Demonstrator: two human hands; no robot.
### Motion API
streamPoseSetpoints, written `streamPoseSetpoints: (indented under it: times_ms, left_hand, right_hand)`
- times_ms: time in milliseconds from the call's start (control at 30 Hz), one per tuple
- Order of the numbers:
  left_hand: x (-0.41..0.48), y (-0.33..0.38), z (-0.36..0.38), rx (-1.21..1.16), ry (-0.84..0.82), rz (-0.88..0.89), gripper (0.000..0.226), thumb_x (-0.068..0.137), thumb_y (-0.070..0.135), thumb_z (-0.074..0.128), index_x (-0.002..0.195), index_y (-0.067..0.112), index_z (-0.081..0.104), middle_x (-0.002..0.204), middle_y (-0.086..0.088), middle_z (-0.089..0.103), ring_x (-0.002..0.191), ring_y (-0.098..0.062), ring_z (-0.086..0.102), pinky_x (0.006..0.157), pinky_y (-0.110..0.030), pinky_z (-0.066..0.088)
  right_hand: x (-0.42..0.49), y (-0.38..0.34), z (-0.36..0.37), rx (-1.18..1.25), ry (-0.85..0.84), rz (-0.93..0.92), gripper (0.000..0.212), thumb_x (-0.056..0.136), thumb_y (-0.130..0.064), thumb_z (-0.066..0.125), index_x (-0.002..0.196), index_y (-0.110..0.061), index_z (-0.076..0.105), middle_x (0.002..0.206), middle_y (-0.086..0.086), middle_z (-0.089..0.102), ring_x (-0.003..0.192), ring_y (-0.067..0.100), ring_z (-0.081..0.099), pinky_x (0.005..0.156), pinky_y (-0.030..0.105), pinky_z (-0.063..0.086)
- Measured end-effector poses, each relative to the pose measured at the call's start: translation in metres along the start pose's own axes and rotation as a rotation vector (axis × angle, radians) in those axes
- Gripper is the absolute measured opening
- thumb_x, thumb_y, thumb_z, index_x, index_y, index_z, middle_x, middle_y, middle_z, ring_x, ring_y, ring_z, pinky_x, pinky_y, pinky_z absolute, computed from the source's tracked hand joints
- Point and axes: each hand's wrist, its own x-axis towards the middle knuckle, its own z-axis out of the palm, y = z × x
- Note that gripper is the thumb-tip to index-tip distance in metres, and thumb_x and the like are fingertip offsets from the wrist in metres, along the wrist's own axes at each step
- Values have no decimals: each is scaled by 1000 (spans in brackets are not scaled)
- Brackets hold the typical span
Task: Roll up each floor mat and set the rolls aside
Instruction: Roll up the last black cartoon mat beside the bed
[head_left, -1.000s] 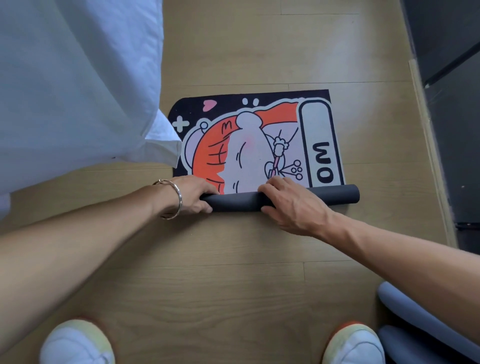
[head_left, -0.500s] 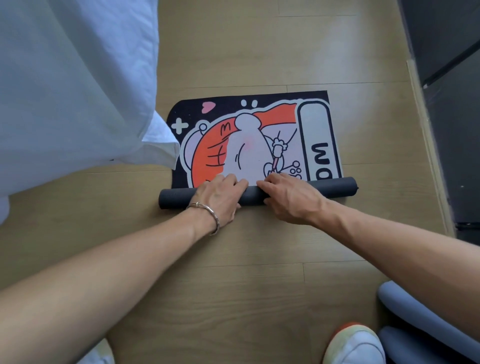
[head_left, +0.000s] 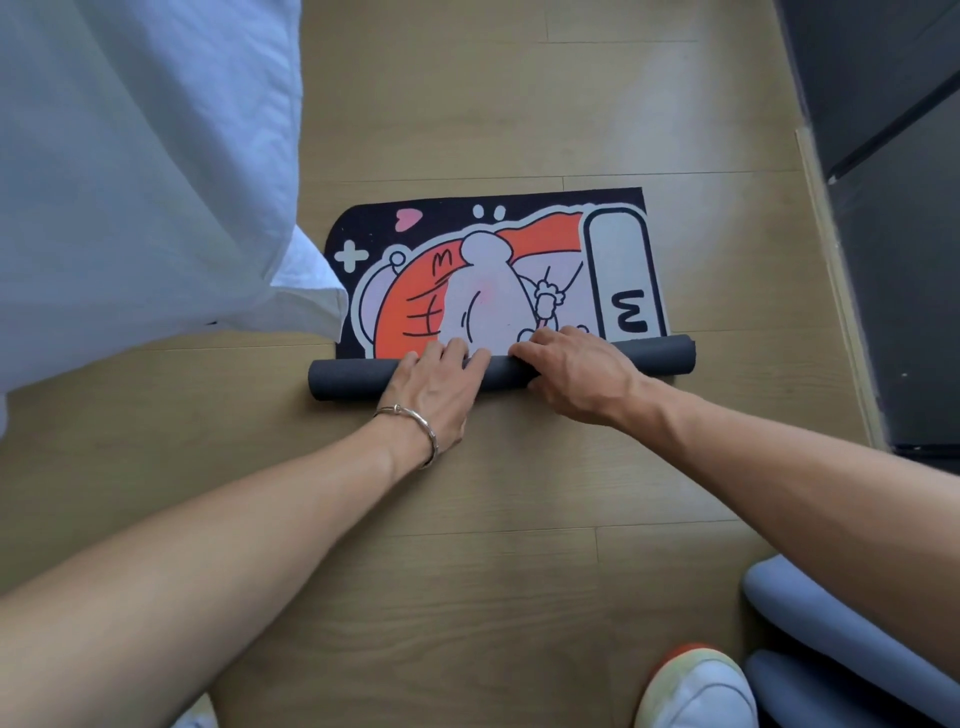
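My left hand (head_left: 431, 387) lies flat on the grey roll (head_left: 353, 376) of the cartoon floor mat (head_left: 488, 296) on the wood floor (head_left: 467, 519), my right hand (head_left: 574, 374) curls over it, both mid-span, so I push evenly, keeping the ends square.

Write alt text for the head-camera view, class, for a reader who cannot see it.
A person's left hand presses and right hand grips the dark rolled part of a half-rolled cartoon floor mat on a wooden floor. White bedding hangs at the left; a shoe shows at lower right.
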Motion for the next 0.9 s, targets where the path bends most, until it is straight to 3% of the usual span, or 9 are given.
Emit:
streamPoseSetpoints:
  times_ms: [133,333,533,733,900]
  left_hand:
    - [9,-6,-14,-64,-87,39,32,90,21,55,120,16,43,112,-6,52,101,-26,52,72,-35,42]
    - [-12,-2,-16,-108,-400,244,31,91,34,54,119,23,49,108,-2,62,96,-26,59,80,-36,49]
    - [-7,-5,-14,-110,-439,249,30,96,33,48,125,24,49,108,-2,59,95,-23,59,77,-34,49]
    - [-7,-6,-8,-108,-401,225,35,96,32,46,130,22,47,115,-4,47,104,-22,48,78,-38,49]
    - [-13,-5,-6,-109,-315,184,38,94,31,46,131,22,42,121,-3,43,107,-21,43,78,-35,44]
  right_hand:
    - [2,0,-8,52,-106,13,36,93,-25,52,129,-19,50,123,6,56,110,26,53,90,35,41]
    - [-19,-10,3,169,-431,-23,38,93,-23,55,130,-19,52,125,6,56,113,23,53,92,32,42]
    - [-22,-15,10,89,-309,-62,43,90,-24,49,133,-18,46,133,6,44,119,25,45,98,39,42]
    - [-33,-29,22,-17,-18,-89,50,85,-32,58,129,-16,40,122,5,45,105,22,46,86,34,42]
    - [-28,-22,21,20,-55,-83,33,90,-28,55,118,-13,45,115,5,49,103,21,46,81,32,40]
